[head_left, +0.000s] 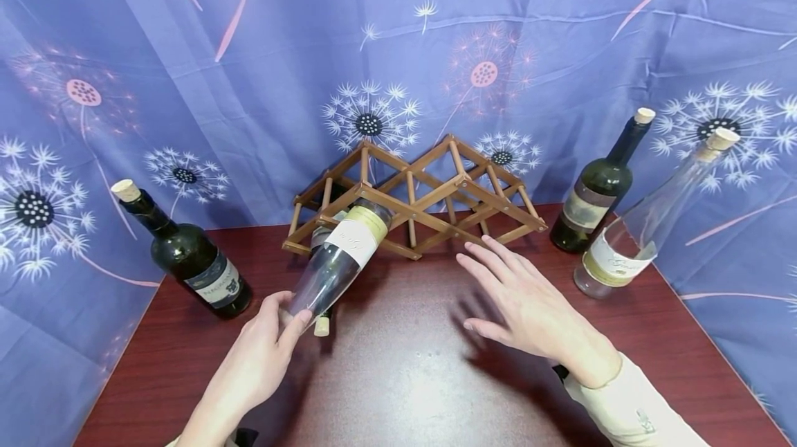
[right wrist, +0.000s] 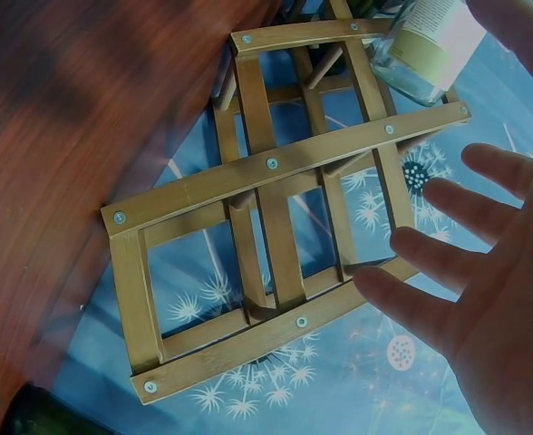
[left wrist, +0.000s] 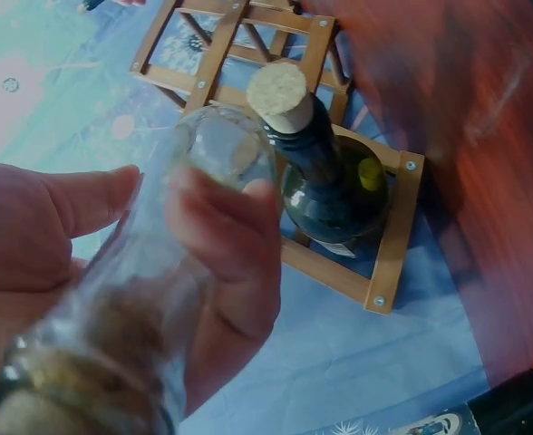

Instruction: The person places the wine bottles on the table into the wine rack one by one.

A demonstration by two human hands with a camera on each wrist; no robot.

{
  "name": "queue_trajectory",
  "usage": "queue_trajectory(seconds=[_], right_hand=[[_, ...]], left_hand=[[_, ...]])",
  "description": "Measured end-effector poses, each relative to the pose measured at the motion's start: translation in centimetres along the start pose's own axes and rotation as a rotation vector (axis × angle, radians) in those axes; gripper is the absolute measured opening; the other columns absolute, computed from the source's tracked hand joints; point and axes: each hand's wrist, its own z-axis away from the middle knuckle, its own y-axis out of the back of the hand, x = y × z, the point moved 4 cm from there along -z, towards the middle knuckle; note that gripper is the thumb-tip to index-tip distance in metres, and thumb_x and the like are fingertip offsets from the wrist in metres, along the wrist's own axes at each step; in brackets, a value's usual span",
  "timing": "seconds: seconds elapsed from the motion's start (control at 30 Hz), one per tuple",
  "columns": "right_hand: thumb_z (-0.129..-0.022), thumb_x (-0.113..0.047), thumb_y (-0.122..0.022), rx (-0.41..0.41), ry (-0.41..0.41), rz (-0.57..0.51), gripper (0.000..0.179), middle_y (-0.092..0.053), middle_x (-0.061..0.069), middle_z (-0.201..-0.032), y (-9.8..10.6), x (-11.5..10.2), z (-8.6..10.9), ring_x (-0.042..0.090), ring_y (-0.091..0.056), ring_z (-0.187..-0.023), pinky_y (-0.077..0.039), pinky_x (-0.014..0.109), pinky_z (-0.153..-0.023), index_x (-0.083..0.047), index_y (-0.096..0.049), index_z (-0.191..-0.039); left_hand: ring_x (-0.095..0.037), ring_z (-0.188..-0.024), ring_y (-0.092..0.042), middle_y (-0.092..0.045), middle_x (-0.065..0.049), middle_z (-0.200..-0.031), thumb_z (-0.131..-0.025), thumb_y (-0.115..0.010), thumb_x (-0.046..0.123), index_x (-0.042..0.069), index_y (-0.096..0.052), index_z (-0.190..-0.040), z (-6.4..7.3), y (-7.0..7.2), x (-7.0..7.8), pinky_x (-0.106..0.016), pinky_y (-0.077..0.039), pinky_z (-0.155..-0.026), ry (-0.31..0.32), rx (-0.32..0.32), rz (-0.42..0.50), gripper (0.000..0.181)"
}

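My left hand (head_left: 255,353) grips a clear glass wine bottle (head_left: 336,263) by its neck end. The bottle is tilted, and its base with a white and yellow label overlaps the upper left front of the wooden wine rack (head_left: 438,208) in the head view. Under it, a dark green bottle (left wrist: 334,195) lies in the rack's left end, its cork (head_left: 322,326) pointing toward me. Spread and holding nothing, my right hand (head_left: 529,308) hovers above the table in front of the rack's right part. The right wrist view shows its fingers (right wrist: 466,204) apart from the rack's slats.
On the left stands a corked dark bottle (head_left: 202,270). At the right stand another corked dark bottle (head_left: 588,208) and a clear corked bottle (head_left: 619,253). A blue dandelion-print cloth (head_left: 280,52) hangs behind the reddish-brown table (head_left: 386,378).
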Motion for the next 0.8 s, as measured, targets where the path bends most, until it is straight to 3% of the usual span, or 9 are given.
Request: queue_trajectory(seconds=[0.23, 0.43, 0.57, 0.67, 0.8], right_hand=[[-0.092, -0.059, -0.073, -0.012, -0.003, 0.005, 0.094, -0.036, 0.013, -0.169, 0.0, 0.0, 0.0, 0.037, -0.025, -0.159, -0.034, 0.058, -0.121, -0.010, -0.039, -0.164], [-0.091, -0.058, -0.075, -0.010, -0.004, 0.004, 0.094, -0.036, 0.013, -0.169, 0.0, 0.0, 0.0, 0.037, -0.025, -0.159, -0.034, 0.057, -0.121, -0.009, -0.040, -0.163], [-0.098, -0.067, -0.062, -0.011, -0.002, 0.006, 0.090, -0.037, 0.012, -0.168, 0.0, 0.0, 0.0, 0.037, -0.026, -0.159, -0.034, 0.058, -0.121, -0.009, -0.041, -0.163], [-0.101, -0.071, -0.051, -0.010, -0.003, 0.002, 0.088, -0.038, 0.013, -0.168, 0.0, 0.0, 0.0, 0.037, -0.026, -0.158, -0.035, 0.058, -0.121, -0.009, -0.041, -0.163], [-0.101, -0.071, -0.051, -0.012, -0.004, 0.002, 0.088, -0.039, 0.013, -0.167, 0.0, 0.0, 0.0, 0.037, -0.027, -0.158, -0.035, 0.058, -0.120, -0.009, -0.041, -0.163]], left_hand=[[-0.014, -0.071, -0.060, -0.062, -0.004, -0.099, -0.114, -0.052, 0.032, 0.002, -0.040, -0.151, 0.5, -0.2, 0.5, -0.028, -0.049, -0.063, 0.004, -0.052, 0.097, 0.050], [-0.018, -0.059, -0.059, -0.060, -0.003, -0.088, -0.113, -0.054, 0.029, 0.003, -0.039, -0.150, 0.8, -0.7, 0.9, -0.030, -0.052, -0.056, 0.004, -0.067, 0.203, 0.048], [-0.021, -0.056, -0.058, -0.058, -0.004, -0.085, -0.113, -0.054, 0.026, 0.002, -0.037, -0.150, 0.9, -1.1, 1.0, -0.031, -0.054, -0.054, -0.004, -0.088, 0.292, 0.047], [-0.024, -0.060, -0.059, -0.059, -0.007, -0.090, -0.113, -0.054, 0.023, 0.001, -0.034, -0.151, 1.0, -1.4, 1.1, -0.032, -0.054, -0.054, -0.002, -0.122, 0.372, 0.048], [-0.027, -0.065, -0.062, -0.060, -0.012, -0.104, -0.113, -0.054, 0.023, 0.000, -0.029, -0.154, 1.0, -1.7, 1.1, -0.034, -0.057, -0.057, 0.009, -0.173, 0.475, 0.053]])
